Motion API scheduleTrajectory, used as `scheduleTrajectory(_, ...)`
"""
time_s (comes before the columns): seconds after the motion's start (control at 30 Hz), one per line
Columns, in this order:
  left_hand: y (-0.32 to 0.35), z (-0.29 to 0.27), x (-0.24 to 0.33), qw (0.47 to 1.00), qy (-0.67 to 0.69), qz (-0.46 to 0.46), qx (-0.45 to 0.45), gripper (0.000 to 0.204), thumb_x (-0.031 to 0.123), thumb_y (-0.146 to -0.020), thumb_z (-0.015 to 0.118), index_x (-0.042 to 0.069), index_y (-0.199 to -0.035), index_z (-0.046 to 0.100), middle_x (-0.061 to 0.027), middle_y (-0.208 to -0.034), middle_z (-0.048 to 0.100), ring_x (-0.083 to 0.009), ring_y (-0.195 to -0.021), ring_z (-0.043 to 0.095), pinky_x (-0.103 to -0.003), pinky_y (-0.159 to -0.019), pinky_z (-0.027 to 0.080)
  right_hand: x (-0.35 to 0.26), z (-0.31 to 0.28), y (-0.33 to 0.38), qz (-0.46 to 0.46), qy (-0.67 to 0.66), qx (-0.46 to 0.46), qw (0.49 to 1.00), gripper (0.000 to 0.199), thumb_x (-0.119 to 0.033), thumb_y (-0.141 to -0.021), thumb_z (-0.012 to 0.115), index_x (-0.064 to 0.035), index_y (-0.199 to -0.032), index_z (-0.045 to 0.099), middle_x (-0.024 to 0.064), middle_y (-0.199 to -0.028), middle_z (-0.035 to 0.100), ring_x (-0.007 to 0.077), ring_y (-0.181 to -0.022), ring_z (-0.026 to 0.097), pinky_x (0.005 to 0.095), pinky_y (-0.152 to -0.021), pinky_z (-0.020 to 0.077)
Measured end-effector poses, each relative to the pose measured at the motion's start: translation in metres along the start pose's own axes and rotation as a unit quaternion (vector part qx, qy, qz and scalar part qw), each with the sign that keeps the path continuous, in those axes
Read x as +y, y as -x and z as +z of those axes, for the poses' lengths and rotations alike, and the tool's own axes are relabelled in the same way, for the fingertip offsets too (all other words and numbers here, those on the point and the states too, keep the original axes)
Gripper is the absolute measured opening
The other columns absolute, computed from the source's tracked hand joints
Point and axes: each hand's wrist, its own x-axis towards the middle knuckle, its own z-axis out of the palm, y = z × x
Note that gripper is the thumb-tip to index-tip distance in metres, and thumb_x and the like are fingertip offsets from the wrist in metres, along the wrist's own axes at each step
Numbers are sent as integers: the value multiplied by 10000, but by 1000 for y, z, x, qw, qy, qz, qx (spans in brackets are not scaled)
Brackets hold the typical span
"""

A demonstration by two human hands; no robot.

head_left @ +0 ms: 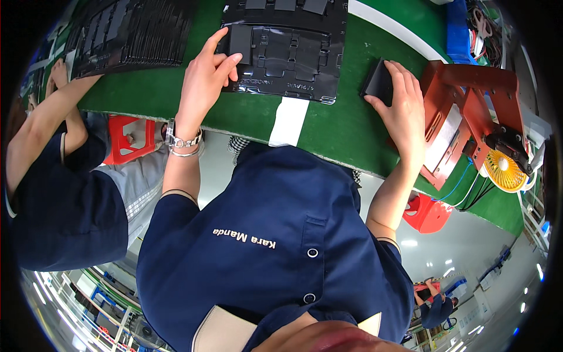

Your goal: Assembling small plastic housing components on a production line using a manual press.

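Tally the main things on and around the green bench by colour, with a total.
Black: 3 – moulded tray, stack of trays, flat part under the right hand
Red: 3 – press fixture, two stools
Yellow: 1 – small fan
White: 1 – paper strip
Total: 8

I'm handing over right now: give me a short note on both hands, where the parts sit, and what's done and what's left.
Left hand: fingers on a flat black part at the left edge of the black moulded tray, pinching it.
Right hand: resting over a small black block on the green table, beside the orange fixture.
Tray lies flat straight ahead; most pockets on its near side look empty. A second stack of black trays sits far left, by a co-worker's arm.
Done: cannot tell from this view.
Left: the part is not clearly seated or lifted; the block is not in the fixture.
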Motion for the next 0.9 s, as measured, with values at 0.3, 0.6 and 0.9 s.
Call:
scheduleTrajectory(0.3, 15, 33, 36, 980, 175, 88, -41, 283, 265, -1052, 585, 36, -1217, 614, -66, -828, 712, -129, -731, 684, -303, -637, 517, -57, -13, -15, -110, -147, 90, 979, 831, -248, -664, 889, -32, -1374, 517, 159, -1392, 575, 382, -1273, 539, 484, -1076, 429)
scheduleTrajectory(0.6, 22, 56, 76, 895, 411, 26, -171, 231, 158, -1064, 488, 31, -1255, 515, -40, -806, 673, -81, -639, 619, -215, -561, 437, -79, 9, -11, 52, -525, 113, 842, 269, -99, -962, 679, 32, -1192, 634, 140, -1174, 648, 223, -1056, 682, 338, -902, 565)
scheduleTrajectory(0.9, 27, 65, 82, 884, 435, 18, -169, 199, 97, -1025, 554, 1, -1200, 546, -43, -947, 645, -95, -707, 633, -233, -568, 504, -85, 8, -6, 112, -640, 4, 760, 148, -123, -1037, 607, 22, -1014, 627, 37, -895, 684, 95, -821, 652, 261, -800, 526)
